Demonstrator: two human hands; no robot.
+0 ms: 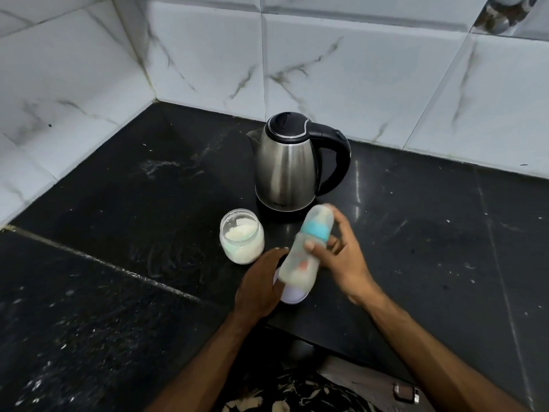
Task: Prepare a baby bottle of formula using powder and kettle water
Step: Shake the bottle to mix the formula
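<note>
Black stone counter runs into a corner of white marbled wall tiles [341,69], and I stand at its edge with both hands out over it. My right hand [346,260] grips the baby bottle [303,251] round its middle, thumb across the front, fingers curled behind; the bottle is tilted, teat end pointing away from me toward the kettle [292,162], and it is blurred, so I judge I am shaking it. It looks milky inside, with the blue collar and clear cap on, which suggests powder and water are already in. My left hand [261,283] sits just beside the bottle's base, fingers curved over a white lid [292,295] lying on the counter [118,233] under it; whether I actually clasp that lid I cannot tell. Beyond my left fingertips stands the open powder jar [242,236], about half full. The kettle is past my right hand, lid shut, handle to the right. By my reckoning mixing is the step in hand; next I should set the bottle upright, check for lumps, then close the jar with the lid
</note>
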